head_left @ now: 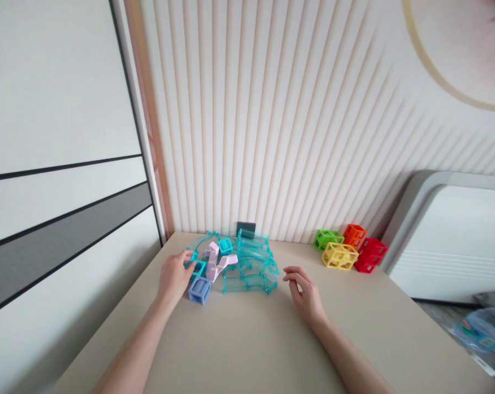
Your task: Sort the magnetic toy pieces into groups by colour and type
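At the left of the pile, my left hand (175,276) has its thumb and fingers apart beside a teal cube frame (197,270). Another small teal piece (194,256) lies right by those fingertips; whether they touch it I cannot tell. A blue cube frame (199,290) sits just in front. Next to these is a lilac and white jointed block piece (215,265), with one more teal cube (225,245) behind it. Clear teal track pieces (249,282) are heaped in the middle. To their right, my right hand (307,293) holds nothing, its fingers loosely bent and apart.
Green (328,239), yellow (339,256), orange (354,236) and red (371,255) block frames stand at the back right of the table (247,345). A ribbed wall with a black socket (246,229) closes the back. A white cabinet (62,219) borders the left.
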Available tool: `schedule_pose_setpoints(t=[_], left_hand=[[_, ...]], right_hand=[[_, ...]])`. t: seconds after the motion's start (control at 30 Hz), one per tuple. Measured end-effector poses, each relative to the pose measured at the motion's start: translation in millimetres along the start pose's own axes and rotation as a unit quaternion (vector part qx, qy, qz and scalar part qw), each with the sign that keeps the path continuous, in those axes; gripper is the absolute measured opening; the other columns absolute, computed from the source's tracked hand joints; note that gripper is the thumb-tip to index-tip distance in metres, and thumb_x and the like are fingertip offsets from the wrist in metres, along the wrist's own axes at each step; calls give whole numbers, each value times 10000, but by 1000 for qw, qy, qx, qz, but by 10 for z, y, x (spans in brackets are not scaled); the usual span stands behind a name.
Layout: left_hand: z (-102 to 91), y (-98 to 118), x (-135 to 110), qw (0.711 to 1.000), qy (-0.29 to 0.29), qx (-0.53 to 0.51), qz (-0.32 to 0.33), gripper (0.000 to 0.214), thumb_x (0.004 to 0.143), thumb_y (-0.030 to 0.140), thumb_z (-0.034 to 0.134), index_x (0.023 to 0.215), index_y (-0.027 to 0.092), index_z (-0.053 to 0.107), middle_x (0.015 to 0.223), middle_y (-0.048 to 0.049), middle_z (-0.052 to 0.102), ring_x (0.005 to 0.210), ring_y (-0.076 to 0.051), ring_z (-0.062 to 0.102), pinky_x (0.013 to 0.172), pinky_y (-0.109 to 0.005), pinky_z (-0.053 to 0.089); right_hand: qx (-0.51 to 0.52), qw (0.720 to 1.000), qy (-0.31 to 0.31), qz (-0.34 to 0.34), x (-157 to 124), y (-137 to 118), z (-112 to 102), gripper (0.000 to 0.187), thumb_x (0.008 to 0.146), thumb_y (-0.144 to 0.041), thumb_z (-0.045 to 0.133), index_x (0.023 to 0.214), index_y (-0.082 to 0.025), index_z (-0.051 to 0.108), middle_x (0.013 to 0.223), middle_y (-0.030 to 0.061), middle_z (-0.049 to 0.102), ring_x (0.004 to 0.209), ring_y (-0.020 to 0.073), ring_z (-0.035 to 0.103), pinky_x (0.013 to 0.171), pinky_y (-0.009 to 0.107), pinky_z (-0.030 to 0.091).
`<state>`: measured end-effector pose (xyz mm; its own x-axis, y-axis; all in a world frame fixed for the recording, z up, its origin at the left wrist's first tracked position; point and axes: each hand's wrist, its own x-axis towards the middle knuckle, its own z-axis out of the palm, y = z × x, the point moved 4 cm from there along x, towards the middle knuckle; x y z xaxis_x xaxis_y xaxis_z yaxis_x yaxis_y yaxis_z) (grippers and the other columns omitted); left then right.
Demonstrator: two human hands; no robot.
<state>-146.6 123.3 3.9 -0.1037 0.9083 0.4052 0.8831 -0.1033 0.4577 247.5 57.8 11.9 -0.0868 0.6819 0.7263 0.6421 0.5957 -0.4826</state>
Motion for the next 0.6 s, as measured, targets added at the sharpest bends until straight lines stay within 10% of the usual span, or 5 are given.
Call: schedule_pose_setpoints(t=[0.6], left_hand=[[-63,54,-27,998,3,-55,-44,248,888,215,643,1136,228,646,961,-55,773,926,-233,734,822,-314,536]], right_hand=[[9,1000,-11,7,7,4,1,262,902,-119,482,797,-232,694,980,75,730,914,199,722,815,295,564]])
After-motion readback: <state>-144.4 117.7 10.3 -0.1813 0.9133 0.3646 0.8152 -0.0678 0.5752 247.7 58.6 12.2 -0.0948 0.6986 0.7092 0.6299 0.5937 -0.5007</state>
